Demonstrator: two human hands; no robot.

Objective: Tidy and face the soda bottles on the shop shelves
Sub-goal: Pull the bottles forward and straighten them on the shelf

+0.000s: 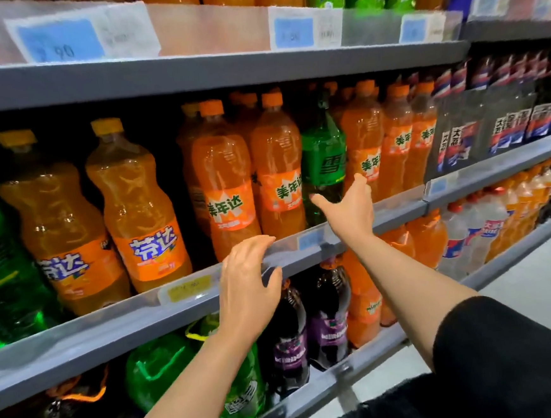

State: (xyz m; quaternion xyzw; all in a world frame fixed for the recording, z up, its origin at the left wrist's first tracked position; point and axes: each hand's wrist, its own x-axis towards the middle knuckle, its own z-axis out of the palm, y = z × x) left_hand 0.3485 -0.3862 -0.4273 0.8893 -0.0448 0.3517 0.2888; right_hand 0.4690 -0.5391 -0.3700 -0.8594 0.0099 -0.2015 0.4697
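Nearest us, our left hand [247, 283] rests relaxed fingers on the middle shelf's front rail [189, 301]. Beyond that rail, our right hand [350, 208] reaches spread, grasping nothing, at a green bottle [324, 158] standing among orange bottles [277, 165].

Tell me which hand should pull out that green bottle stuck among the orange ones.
Right. The right hand is open and spread just in front of the green bottle. The left hand rests lower, on the shelf edge, farther from it.
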